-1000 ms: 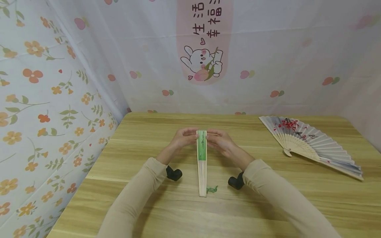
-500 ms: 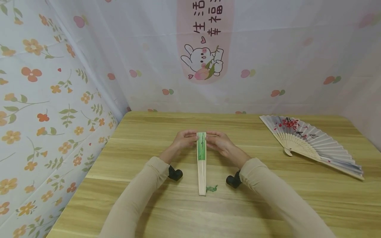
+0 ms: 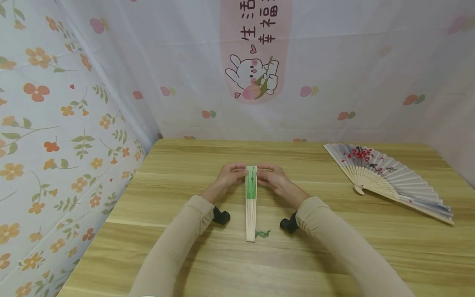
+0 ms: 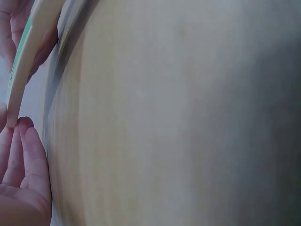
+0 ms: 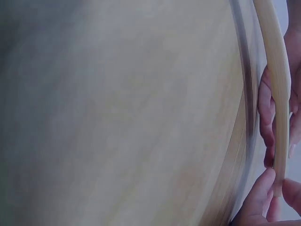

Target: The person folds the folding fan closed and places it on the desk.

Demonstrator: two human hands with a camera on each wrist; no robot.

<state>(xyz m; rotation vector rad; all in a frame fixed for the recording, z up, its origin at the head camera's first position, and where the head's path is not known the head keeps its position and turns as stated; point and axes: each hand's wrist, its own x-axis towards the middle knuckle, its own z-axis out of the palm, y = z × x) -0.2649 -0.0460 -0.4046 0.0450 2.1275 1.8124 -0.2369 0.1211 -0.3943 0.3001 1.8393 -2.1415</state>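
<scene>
A folded folding fan (image 3: 251,206), green at its far end with pale ribs below, points lengthwise toward me in the middle of the head view. From the left, my left hand (image 3: 229,177) pinches its far green end, thumb on one face and fingers on the other. My right hand (image 3: 273,178) pinches that same end from the right. In the left wrist view the fan's edge (image 4: 29,61) runs down to my left fingers (image 4: 35,155). The right wrist view shows the pale fan (image 5: 278,94) between my right thumb and fingers. A green tassel (image 3: 262,234) lies beside the near end.
A spread folding fan (image 3: 389,173) with red blossoms lies at the right on the wooden table (image 3: 148,198). Black wrist mounts (image 3: 289,224) show below both sleeves. A printed curtain (image 3: 334,74) hangs behind the table, and a floral one (image 3: 55,165) at the left.
The fan's far end and both hands have shifted very slightly toward me, while its near end sits slightly higher in view. Both hands stay on the fan; the spread fan has not moved.
</scene>
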